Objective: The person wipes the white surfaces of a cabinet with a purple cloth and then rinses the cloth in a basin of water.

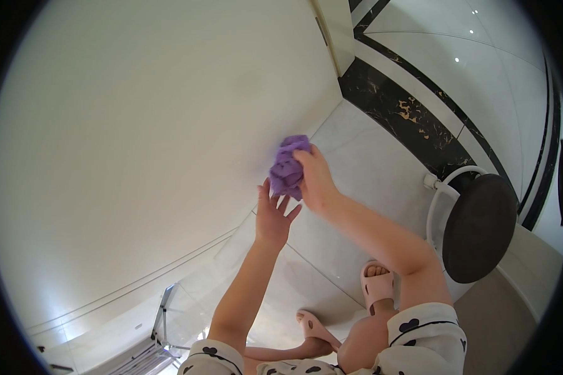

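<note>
A crumpled purple cloth (288, 167) is bunched up against or just in front of a broad white panel (150, 131). My right hand (319, 178) grips the cloth from its right side, thumb over the folds. Just below it, my left hand (274, 215) has its fingers spread, their tips at the cloth's lower edge. Whether those fingertips press on the cloth I cannot tell.
A round dark-topped stool (481, 228) with white legs stands to the right. Black marble strips (406, 112) border the pale tiled floor (350, 156). A metal folding rack (162, 319) is at the lower left. My feet wear pink slippers (377, 286).
</note>
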`<state>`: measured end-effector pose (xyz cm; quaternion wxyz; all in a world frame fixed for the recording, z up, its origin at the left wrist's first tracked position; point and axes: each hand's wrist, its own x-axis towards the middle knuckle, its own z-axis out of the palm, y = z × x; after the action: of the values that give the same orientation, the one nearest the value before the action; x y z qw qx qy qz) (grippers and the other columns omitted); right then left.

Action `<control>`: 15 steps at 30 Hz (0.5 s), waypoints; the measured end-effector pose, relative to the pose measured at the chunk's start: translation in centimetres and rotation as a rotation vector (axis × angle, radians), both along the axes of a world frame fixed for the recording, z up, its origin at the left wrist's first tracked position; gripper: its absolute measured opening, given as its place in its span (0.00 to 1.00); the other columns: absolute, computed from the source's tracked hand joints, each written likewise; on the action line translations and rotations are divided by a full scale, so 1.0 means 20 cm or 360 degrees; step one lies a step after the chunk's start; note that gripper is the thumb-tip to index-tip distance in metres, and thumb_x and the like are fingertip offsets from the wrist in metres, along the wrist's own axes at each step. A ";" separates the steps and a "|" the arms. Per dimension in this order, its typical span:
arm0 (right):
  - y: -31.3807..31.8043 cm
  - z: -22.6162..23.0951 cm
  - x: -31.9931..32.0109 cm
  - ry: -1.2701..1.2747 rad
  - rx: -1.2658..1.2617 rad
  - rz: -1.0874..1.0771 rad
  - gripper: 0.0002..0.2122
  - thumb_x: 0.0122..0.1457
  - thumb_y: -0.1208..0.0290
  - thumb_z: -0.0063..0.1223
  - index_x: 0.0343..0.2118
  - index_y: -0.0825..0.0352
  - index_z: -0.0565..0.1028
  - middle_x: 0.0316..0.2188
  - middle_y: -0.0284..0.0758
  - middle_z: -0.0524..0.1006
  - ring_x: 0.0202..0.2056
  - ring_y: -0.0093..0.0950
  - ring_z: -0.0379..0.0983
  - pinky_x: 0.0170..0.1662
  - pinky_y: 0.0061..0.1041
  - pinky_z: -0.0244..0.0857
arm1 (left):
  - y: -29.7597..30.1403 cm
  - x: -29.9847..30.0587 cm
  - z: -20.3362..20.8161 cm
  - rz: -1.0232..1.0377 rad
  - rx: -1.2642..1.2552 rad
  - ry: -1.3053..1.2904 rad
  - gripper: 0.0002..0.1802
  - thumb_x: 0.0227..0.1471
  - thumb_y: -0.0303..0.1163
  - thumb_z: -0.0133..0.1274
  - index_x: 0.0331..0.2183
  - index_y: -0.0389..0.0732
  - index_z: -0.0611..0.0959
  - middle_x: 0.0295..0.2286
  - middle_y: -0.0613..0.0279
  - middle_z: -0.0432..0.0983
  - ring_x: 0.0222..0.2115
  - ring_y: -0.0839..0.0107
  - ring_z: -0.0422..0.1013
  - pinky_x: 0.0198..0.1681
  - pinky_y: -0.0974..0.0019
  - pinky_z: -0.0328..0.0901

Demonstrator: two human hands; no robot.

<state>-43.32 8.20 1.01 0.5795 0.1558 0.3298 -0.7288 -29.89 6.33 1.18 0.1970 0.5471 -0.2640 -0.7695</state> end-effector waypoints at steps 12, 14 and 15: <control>-0.18 0.61 -0.02 0.2556 -0.0990 -0.1095 0.13 0.41 0.81 0.56 0.34 0.68 0.75 0.43 0.43 0.72 0.41 0.37 0.69 0.42 0.29 0.64 | -0.08 -0.22 0.72 0.0540 -0.2561 -0.0261 0.26 0.49 0.26 0.53 0.48 0.39 0.60 0.47 0.51 0.65 0.44 0.65 0.67 0.51 0.63 0.62; -0.31 0.60 -0.02 0.2889 -0.0612 -0.1354 0.15 0.49 0.74 0.53 0.42 0.69 0.74 0.51 0.49 0.67 0.50 0.44 0.65 0.53 0.38 0.57 | -0.22 -0.23 0.71 0.0397 -0.3436 -0.0754 0.27 0.48 0.19 0.51 0.50 0.38 0.62 0.43 0.58 0.64 0.44 0.64 0.62 0.47 0.64 0.62; -0.33 0.57 -0.01 0.2886 -0.0611 -0.1341 0.15 0.49 0.74 0.53 0.42 0.69 0.74 0.51 0.49 0.67 0.50 0.44 0.65 0.53 0.38 0.57 | -0.25 -0.21 0.70 0.0236 -0.3625 -0.1210 0.25 0.49 0.20 0.51 0.50 0.36 0.65 0.44 0.55 0.65 0.45 0.60 0.61 0.48 0.61 0.60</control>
<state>-43.57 1.64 12.50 -0.1774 -0.4474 0.4406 -0.7578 -34.08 1.28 15.11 0.5207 0.2649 -0.8013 0.1291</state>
